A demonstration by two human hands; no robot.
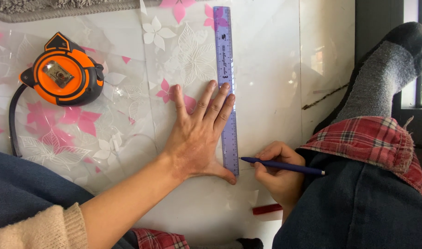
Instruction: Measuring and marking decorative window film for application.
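The left hand lies flat, fingers spread, pinning a purple ruler onto the clear flowered film. The right hand grips a blue pen, tip at the ruler's lower edge. On slick film, uneven pressure could let the ruler pivot, skewing the line.

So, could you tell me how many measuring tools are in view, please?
2: a purple ruler under the left hand, and an orange tape measure at upper left.

orange tape measure, red marker, grey sock, grey rug
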